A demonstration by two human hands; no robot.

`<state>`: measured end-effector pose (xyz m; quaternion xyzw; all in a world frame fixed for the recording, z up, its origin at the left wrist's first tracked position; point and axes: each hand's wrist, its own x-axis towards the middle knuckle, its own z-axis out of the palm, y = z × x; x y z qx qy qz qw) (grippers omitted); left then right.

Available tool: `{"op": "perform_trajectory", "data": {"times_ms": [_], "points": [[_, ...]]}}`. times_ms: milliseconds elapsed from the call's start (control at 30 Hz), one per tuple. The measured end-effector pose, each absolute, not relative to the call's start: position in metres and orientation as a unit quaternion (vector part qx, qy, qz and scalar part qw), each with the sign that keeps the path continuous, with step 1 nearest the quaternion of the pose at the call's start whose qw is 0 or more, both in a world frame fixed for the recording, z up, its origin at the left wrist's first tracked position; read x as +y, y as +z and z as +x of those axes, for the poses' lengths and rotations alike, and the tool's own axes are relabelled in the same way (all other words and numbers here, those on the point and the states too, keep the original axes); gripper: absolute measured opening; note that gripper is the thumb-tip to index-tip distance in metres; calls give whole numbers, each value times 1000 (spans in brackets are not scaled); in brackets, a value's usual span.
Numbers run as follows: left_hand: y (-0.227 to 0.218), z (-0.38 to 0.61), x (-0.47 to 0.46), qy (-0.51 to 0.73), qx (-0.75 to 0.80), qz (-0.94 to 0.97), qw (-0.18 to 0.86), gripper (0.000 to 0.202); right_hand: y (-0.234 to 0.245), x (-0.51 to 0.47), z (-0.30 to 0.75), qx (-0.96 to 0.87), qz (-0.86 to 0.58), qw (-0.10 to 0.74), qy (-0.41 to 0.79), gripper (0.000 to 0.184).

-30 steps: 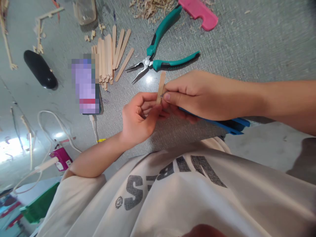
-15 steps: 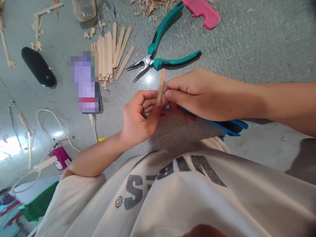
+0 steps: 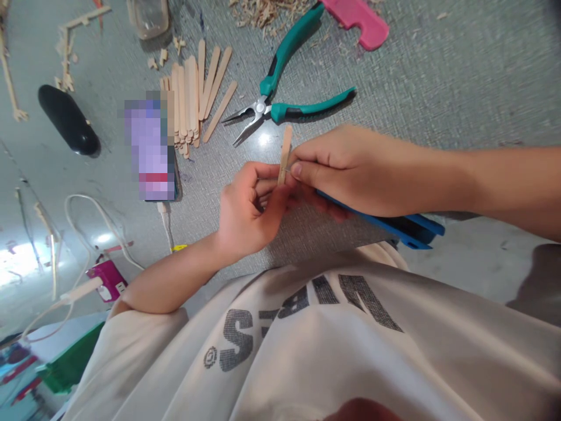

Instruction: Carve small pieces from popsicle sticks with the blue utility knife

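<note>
Between the fingers and thumb of my left hand [image 3: 245,210] a wooden craft stick [image 3: 287,143] is pinched, its rounded end pointing up and away from me. My right hand [image 3: 350,169] is closed around a blue utility knife [image 3: 416,228], whose handle sticks out below the palm toward the right. A thin metal tip shows in front of the right thumb, touching the side of the craft stick near its middle. Most of the blade is hidden by the fingers. Both hands meet just above the grey table [image 3: 438,93], close to its front edge.
Open green-handled pliers [image 3: 260,108] lie just beyond my hands, near a pink plastic piece [image 3: 374,29] and wood shavings [image 3: 267,14]. To the left are several craft sticks [image 3: 188,99], a phone [image 3: 151,146] on a cable, a black case [image 3: 68,120] and a magenta adapter [image 3: 107,279].
The rear end of the blue utility knife has swung slightly down and to the right. The craft stick sits a touch lower, and both hands keep their grip.
</note>
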<state>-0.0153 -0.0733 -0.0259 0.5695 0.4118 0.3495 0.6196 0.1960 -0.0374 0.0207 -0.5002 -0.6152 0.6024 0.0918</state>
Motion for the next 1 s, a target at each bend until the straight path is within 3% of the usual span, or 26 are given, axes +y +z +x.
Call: {"op": "perform_trajectory", "data": {"times_ms": [733,1000], "points": [[-6,-13,-63,303,438,498,684,56,20,-36,196,-594,-467,122,643,54],[-6,-13,-64,330,438,505,667,47,20,-35,196,-616,-446,148,632,53]]}}
